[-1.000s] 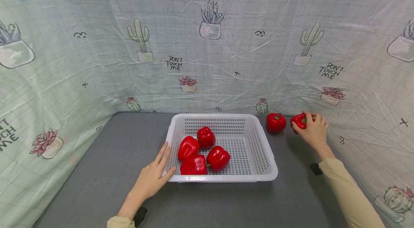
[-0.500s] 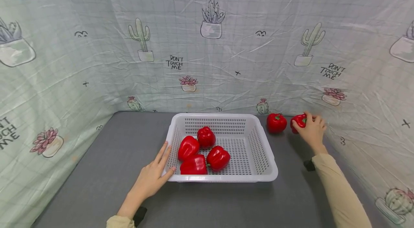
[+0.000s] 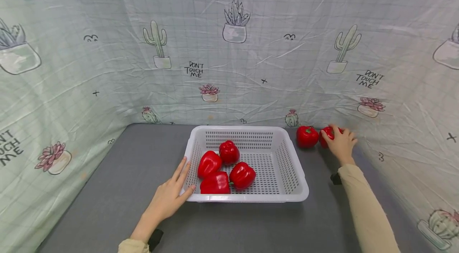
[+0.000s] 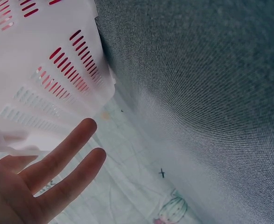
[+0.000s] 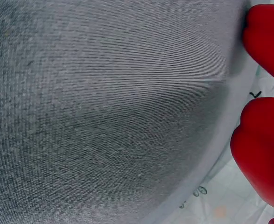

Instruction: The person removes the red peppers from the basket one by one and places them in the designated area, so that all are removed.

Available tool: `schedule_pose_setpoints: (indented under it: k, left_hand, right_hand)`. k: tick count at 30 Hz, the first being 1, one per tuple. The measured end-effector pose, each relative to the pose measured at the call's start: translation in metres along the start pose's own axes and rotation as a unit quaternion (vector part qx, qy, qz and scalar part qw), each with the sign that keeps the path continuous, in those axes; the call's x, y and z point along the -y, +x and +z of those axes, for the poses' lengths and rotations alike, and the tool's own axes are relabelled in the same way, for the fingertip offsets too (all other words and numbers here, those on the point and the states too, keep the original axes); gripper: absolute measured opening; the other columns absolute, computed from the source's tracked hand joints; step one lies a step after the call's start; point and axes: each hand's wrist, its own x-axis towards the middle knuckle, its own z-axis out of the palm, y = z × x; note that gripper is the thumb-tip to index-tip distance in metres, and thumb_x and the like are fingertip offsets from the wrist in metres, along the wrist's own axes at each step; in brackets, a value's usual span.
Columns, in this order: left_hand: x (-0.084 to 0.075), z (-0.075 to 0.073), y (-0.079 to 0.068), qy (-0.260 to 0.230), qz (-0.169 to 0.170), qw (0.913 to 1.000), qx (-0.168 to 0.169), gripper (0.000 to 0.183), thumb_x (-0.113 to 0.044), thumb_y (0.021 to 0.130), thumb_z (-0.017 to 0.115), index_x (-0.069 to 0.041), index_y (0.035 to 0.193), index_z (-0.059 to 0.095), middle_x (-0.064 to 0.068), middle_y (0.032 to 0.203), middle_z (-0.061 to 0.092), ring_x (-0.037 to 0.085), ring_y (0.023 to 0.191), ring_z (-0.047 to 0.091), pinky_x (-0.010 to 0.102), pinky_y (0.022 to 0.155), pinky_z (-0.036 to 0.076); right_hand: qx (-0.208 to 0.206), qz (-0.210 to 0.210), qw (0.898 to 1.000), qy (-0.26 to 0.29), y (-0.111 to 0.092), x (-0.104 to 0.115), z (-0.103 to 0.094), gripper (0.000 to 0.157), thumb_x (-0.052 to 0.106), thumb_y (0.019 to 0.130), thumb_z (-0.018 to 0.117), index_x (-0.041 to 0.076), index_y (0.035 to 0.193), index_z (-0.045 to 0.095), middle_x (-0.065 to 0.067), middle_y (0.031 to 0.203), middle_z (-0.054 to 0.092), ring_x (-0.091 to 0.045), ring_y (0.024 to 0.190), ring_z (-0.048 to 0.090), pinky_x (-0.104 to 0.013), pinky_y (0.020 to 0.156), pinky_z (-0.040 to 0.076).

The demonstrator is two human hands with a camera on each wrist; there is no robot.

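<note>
A red bell pepper (image 3: 325,138) sits in the grip of my right hand (image 3: 342,144), thumb on its near side and fingers over the far side. Just left of it stands another red bell pepper (image 3: 306,136). The right wrist view shows the held pepper (image 5: 260,151) low at the right edge, with a bit of fingertip below it. My left hand (image 3: 167,195) rests on the left rim of a white perforated basket (image 3: 247,198), fingers spread and fairly straight. Several red bell peppers (image 3: 242,175) lie in the basket's left half. The left wrist view shows the basket wall (image 4: 43,65) above the fingers.
A dark grey tabletop (image 3: 247,227) extends around the basket. A pale cactus-print sheet (image 3: 272,65) hangs behind the table and along both sides, close behind the two peppers at the back right.
My right hand has shifted slightly left with its bell pepper, closer to the neighbouring pepper. The left hand and the basket have stayed in place.
</note>
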Motion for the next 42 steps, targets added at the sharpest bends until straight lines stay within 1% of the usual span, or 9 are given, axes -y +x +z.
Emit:
schedule_pose_setpoints:
  k: [7, 13, 22, 24, 27, 30, 32, 37, 42]
  left_hand:
    - [0.001, 0.001, 0.0, -0.003, -0.002, 1.0, 0.002, 0.07, -0.038, 0.082, 0.057, -0.014, 0.141, 0.028, 0.004, 0.149, 0.021, 0.029, 0.102, 0.059, 0.042, 0.066, 0.052]
    - [0.002, 0.002, -0.001, -0.007, -0.003, 1.0, 0.003, 0.07, -0.037, 0.082, 0.057, -0.014, 0.141, 0.027, 0.003, 0.149, 0.021, 0.029, 0.102, 0.058, 0.041, 0.065, 0.052]
    - [0.001, 0.001, -0.001, -0.013, -0.006, 0.9999, -0.002, 0.07, -0.036, 0.081, 0.058, -0.014, 0.141, 0.028, 0.004, 0.149, 0.022, 0.03, 0.102, 0.058, 0.041, 0.065, 0.052]
    - [0.001, 0.001, -0.001, -0.014, -0.007, 0.9999, -0.001, 0.07, -0.036, 0.081, 0.058, -0.014, 0.141, 0.028, 0.004, 0.149, 0.022, 0.03, 0.103, 0.058, 0.042, 0.066, 0.052]
    - [0.0, 0.001, -0.001, -0.013, -0.009, 0.9999, 0.0, 0.071, -0.036, 0.081, 0.058, -0.014, 0.141, 0.028, 0.004, 0.149, 0.021, 0.03, 0.103, 0.058, 0.042, 0.067, 0.052]
    - [0.0, 0.001, 0.0, -0.013, -0.006, 0.9999, -0.003, 0.071, -0.036, 0.081, 0.059, -0.014, 0.141, 0.028, 0.004, 0.149, 0.022, 0.03, 0.103, 0.058, 0.042, 0.066, 0.052]
    - [0.0, 0.002, 0.0, -0.012, -0.004, 0.9999, -0.005, 0.07, -0.036, 0.081, 0.059, -0.014, 0.141, 0.028, 0.004, 0.149, 0.023, 0.029, 0.103, 0.059, 0.042, 0.066, 0.052]
    - [0.0, 0.001, 0.002, -0.01, -0.002, 0.9999, -0.006, 0.07, -0.036, 0.081, 0.058, -0.014, 0.14, 0.028, 0.005, 0.148, 0.023, 0.029, 0.102, 0.059, 0.042, 0.066, 0.052]
    - [0.0, 0.001, 0.001, -0.011, -0.006, 0.9999, 0.0, 0.07, -0.036, 0.081, 0.058, -0.014, 0.141, 0.028, 0.004, 0.149, 0.021, 0.029, 0.102, 0.059, 0.041, 0.066, 0.052]
  right_hand:
    - [0.019, -0.003, 1.0, -0.009, -0.002, -0.003, 0.007, 0.055, 0.05, 0.089, 0.041, 0.006, 0.121, 0.044, -0.04, 0.11, 0.034, -0.058, 0.103, 0.026, -0.066, 0.075, 0.017]
    - [0.033, -0.003, 0.999, -0.015, -0.003, -0.006, 0.014, 0.055, 0.052, 0.089, 0.038, 0.006, 0.12, 0.042, -0.042, 0.109, 0.033, -0.06, 0.105, 0.024, -0.071, 0.081, 0.012]
    - [0.053, -0.013, 0.998, -0.01, -0.006, -0.008, 0.013, 0.063, 0.059, 0.088, 0.031, 0.007, 0.122, 0.039, -0.038, 0.112, 0.033, -0.055, 0.106, 0.024, -0.067, 0.078, 0.015]
    - [0.064, -0.021, 0.998, -0.014, -0.007, -0.011, 0.01, 0.062, 0.057, 0.088, 0.033, 0.007, 0.125, 0.038, -0.037, 0.114, 0.032, -0.053, 0.107, 0.025, -0.066, 0.077, 0.017]
    - [0.083, -0.045, 0.995, -0.024, -0.009, -0.017, 0.005, 0.063, 0.05, 0.085, 0.048, 0.006, 0.128, 0.034, -0.037, 0.116, 0.031, -0.053, 0.107, 0.025, -0.065, 0.076, 0.02]
    - [0.097, -0.071, 0.992, -0.027, -0.012, -0.022, 0.0, 0.07, 0.037, 0.077, 0.064, 0.004, 0.129, 0.03, -0.038, 0.117, 0.03, -0.053, 0.106, 0.025, -0.065, 0.073, 0.023]
    - [0.102, -0.081, 0.991, -0.025, -0.014, -0.024, -0.002, 0.076, 0.03, 0.071, 0.07, 0.003, 0.129, 0.029, -0.038, 0.117, 0.029, -0.053, 0.106, 0.025, -0.064, 0.073, 0.025]
    - [0.086, -0.09, 0.992, -0.022, -0.017, -0.027, -0.003, 0.079, 0.017, 0.066, 0.074, 0.002, 0.13, 0.029, -0.036, 0.121, 0.023, -0.055, 0.108, 0.025, -0.065, 0.074, 0.026]
    - [0.068, -0.106, 0.991, -0.048, -0.015, -0.026, 0.001, 0.077, 0.015, 0.067, 0.073, 0.001, 0.13, 0.031, -0.034, 0.12, 0.026, -0.055, 0.106, 0.03, -0.066, 0.075, 0.029]
